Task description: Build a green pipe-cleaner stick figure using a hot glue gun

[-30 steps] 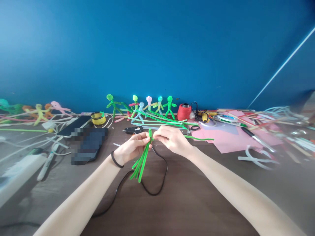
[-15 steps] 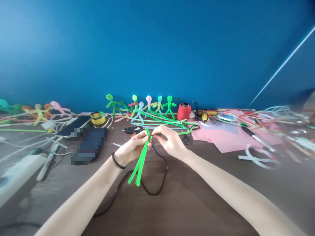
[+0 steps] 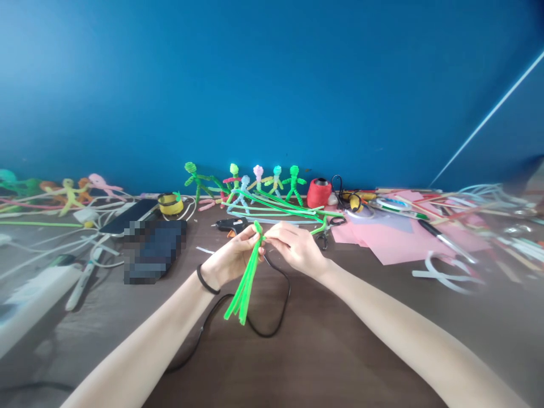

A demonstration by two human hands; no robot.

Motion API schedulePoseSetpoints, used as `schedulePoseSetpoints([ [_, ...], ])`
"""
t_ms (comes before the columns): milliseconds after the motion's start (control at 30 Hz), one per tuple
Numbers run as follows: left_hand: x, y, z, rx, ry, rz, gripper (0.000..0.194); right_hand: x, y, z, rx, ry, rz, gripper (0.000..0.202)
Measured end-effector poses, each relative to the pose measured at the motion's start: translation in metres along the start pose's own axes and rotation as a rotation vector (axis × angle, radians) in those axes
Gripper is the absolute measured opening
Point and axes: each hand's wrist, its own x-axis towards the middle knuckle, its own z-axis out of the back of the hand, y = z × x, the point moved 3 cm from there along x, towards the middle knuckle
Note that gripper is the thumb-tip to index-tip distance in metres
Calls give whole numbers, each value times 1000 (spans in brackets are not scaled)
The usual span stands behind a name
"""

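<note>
A bundle of bright green pipe cleaners [image 3: 247,283] hangs down over the dark table, its upper end bent into a small loop. My left hand [image 3: 232,255], with a black band at the wrist, pinches the bundle just below the loop. On the other side, my right hand [image 3: 297,246] has its fingertips closed at the same spot, on a green strand that runs out to the right behind the hand. The fingers partly hide the joint.
Pipe-cleaner figures [image 3: 294,184] stand along the blue wall, with loose green strands before them. A glue gun [image 3: 232,225] lies behind my left hand, its black cable [image 3: 283,323] looping below. Phones [image 3: 155,252] lie left; scissors [image 3: 325,232] and pink paper [image 3: 386,243] right.
My right hand has turned slightly and its fingers sit closer together at the joint. The lower strands look more spread, and the green strand at the right has shifted.
</note>
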Motion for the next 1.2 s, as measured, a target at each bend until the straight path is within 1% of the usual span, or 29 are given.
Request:
schedulePoseSetpoints([
  [133,0,2,-1,4,29,-12,18,0,2,0,-77,29,-8,15],
  [233,0,2,-2,6,26,-14,15,0,4,1,-120,18,13,14],
  [367,0,1,-3,27,23,-10,13,2,4,2,-170,6,-2,14],
  [533,-1,1,-3,81,3,-13,16,3,5,2,-214,31,-29,19],
  [633,0,0,-5,128,-9,-56,16,4,5,2,-171,63,-115,20],
  [733,0,-3,-10,192,-25,-132,15,5,3,2,-55,93,-281,17],
  [800,-1,-5,-12,241,-19,-181,14,6,2,2,25,112,-377,16],
  [867,-1,-7,-15,285,3,-207,14,7,1,3,72,126,-424,15],
  [1000,-2,-10,-15,383,20,-196,19,8,0,6,53,135,-413,16],
  [1133,-2,-12,-13,501,-2,-246,21,9,3,8,-117,130,-270,18],
  [1200,-2,-13,-14,540,-7,-275,20,9,5,9,-152,134,-231,19],
])
